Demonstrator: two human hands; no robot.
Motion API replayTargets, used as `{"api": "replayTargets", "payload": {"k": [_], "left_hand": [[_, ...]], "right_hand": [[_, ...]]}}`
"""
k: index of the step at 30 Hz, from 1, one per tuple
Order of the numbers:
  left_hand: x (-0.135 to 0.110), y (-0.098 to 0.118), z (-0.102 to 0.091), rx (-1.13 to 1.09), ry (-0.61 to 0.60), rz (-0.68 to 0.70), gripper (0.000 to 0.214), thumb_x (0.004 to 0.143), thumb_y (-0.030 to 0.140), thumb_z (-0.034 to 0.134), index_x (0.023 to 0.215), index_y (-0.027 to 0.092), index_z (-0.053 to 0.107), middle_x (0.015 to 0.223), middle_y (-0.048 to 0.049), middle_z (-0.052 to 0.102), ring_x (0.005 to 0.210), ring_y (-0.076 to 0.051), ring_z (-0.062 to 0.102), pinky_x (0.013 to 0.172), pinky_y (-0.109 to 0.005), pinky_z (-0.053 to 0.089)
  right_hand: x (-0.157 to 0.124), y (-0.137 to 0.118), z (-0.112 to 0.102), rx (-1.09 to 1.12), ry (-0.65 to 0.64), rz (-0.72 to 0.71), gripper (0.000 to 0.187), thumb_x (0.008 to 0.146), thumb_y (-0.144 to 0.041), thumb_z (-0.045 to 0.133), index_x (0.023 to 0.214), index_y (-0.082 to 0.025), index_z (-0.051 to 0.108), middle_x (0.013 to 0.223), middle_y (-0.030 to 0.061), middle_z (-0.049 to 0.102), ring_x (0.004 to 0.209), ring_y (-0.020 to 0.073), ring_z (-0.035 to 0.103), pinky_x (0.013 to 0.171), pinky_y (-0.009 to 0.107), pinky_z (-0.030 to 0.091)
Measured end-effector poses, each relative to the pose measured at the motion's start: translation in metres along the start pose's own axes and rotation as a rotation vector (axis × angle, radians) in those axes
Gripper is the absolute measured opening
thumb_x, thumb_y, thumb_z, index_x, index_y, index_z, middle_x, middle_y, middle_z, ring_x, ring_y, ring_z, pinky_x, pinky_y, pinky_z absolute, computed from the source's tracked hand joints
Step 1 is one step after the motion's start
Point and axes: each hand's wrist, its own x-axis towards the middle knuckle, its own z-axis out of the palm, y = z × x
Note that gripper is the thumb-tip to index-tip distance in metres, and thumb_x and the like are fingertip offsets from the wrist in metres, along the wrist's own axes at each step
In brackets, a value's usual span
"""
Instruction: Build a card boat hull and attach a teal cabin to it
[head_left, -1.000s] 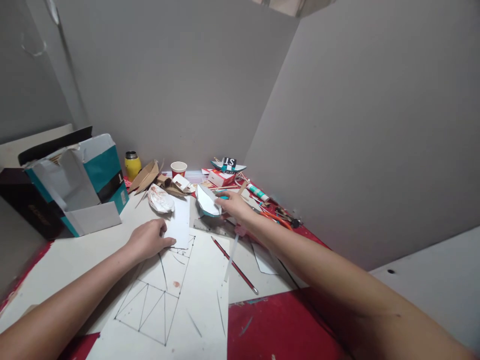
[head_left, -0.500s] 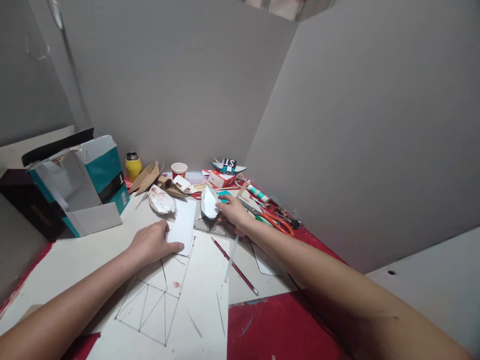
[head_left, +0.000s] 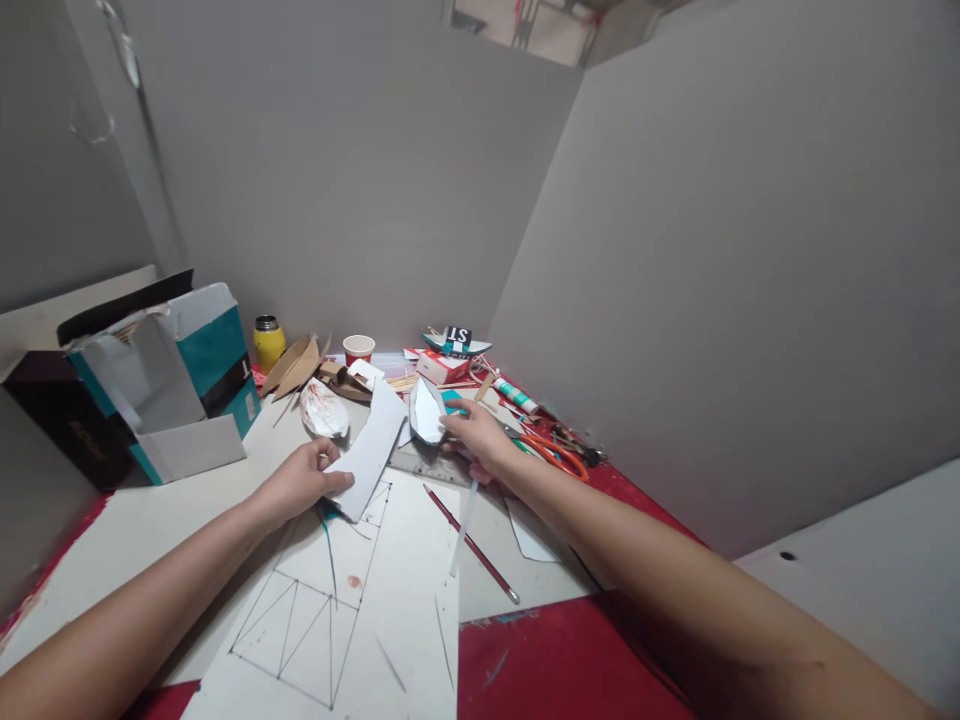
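Observation:
My left hand (head_left: 304, 483) pinches a strip of white card (head_left: 373, 450) by its near left edge, the strip tilted up from the table. In my right hand (head_left: 480, 435) is a small boat-shaped cardboard hull (head_left: 427, 410), white inside, gripped at its right side. A translucent white stick (head_left: 463, 530) juts down from under the right palm; its upper end is hidden. Below the hands lies a white sheet (head_left: 405, 640) with a line-drawn truss pattern. A dark red pencil (head_left: 480, 555) rests on it, and a ruler (head_left: 420, 468) lies under the hull.
At left stands a cut-open teal and white box (head_left: 214, 345). Along the back are a yellow bottle (head_left: 269, 345), a paper cup (head_left: 358, 348), brown cardboard pieces (head_left: 296, 365), a crumpled white shape (head_left: 324, 408) and another boat model (head_left: 457, 343). Orange-handled scissors (head_left: 559, 458) lie right.
My left hand has lifted and tilted the white card strip, which lay flatter before. The right hand and the hull have shifted little; the view has moved slightly.

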Motion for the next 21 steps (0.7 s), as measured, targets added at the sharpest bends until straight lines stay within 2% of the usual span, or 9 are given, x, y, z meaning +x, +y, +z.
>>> {"api": "replayTargets", "payload": {"k": [3,5,7,9,12,14,17,21], "left_hand": [[-0.001,0.002,-0.003,-0.155,-0.008,-0.001,0.034,0.070,0.047,0.065,0.078,0.020,0.045,0.053,0.0074,0.049,0.046,-0.012,0.048,0.045,-0.021,0.033],[-0.001,0.004,-0.007,-0.226,-0.010,0.005,0.036,0.069,0.047,0.067,0.079,0.018,0.050,0.057,0.0034,0.056,0.048,-0.013,0.053,0.044,-0.022,0.039],[0.000,0.006,-0.011,-0.273,-0.005,0.024,0.038,0.069,0.048,0.069,0.084,0.015,0.057,0.067,-0.0023,0.065,0.055,-0.016,0.061,0.047,-0.025,0.047],[0.001,0.008,-0.017,-0.289,0.028,0.058,0.042,0.070,0.049,0.068,0.091,0.013,0.062,0.077,-0.0066,0.070,0.063,-0.019,0.066,0.051,-0.028,0.052],[0.001,0.010,-0.021,-0.255,0.150,0.142,0.044,0.076,0.049,0.063,0.102,0.014,0.064,0.089,-0.0083,0.072,0.074,-0.022,0.068,0.057,-0.030,0.056],[-0.001,0.012,-0.021,-0.195,0.264,0.227,0.038,0.080,0.045,0.059,0.104,0.016,0.065,0.099,-0.0076,0.072,0.085,-0.024,0.068,0.069,-0.032,0.057],[-0.008,0.013,-0.016,-0.070,0.397,0.364,0.027,0.084,0.036,0.057,0.100,0.018,0.069,0.105,-0.0070,0.072,0.101,-0.026,0.064,0.089,-0.036,0.051],[-0.015,0.009,-0.009,0.056,0.414,0.532,0.022,0.083,0.026,0.058,0.098,0.020,0.074,0.107,-0.0079,0.074,0.106,-0.026,0.065,0.099,-0.038,0.047]], "right_hand": [[-0.004,-0.002,-0.004,0.022,0.028,-0.009,0.030,0.094,-0.028,0.057,0.120,-0.015,0.054,0.110,0.0073,0.061,0.085,0.0176,0.064,0.071,0.034,0.056],[-0.009,-0.002,-0.008,0.033,0.029,-0.006,0.031,0.092,-0.024,0.056,0.121,-0.016,0.051,0.097,0.0050,0.063,0.071,0.0144,0.064,0.057,0.027,0.054],[-0.014,-0.002,-0.011,0.039,0.001,0.006,0.035,0.089,-0.023,0.057,0.122,-0.018,0.048,0.082,0.0017,0.062,0.056,0.0129,0.062,0.042,0.021,0.046],[-0.022,0.000,-0.012,0.048,-0.051,0.012,0.037,0.085,-0.023,0.058,0.120,-0.020,0.048,0.073,-0.0008,0.059,0.049,0.0130,0.060,0.035,0.018,0.040],[-0.037,0.000,-0.008,0.066,-0.148,-0.008,0.034,0.080,-0.021,0.061,0.113,-0.019,0.052,0.069,-0.0031,0.057,0.050,0.0119,0.060,0.041,0.021,0.048],[-0.048,0.000,-0.001,0.063,-0.216,-0.022,0.032,0.078,-0.017,0.061,0.110,-0.018,0.054,0.068,-0.0039,0.056,0.051,0.0109,0.058,0.048,0.024,0.054],[-0.063,0.002,0.011,0.025,-0.303,-0.031,0.034,0.079,-0.014,0.060,0.112,-0.016,0.054,0.069,-0.0035,0.058,0.050,0.0102,0.057,0.049,0.025,0.055],[-0.073,0.011,0.025,-0.051,-0.362,-0.053,0.030,0.084,-0.012,0.058,0.114,-0.016,0.054,0.077,-0.0002,0.063,0.054,0.0117,0.060,0.050,0.026,0.054]]}}
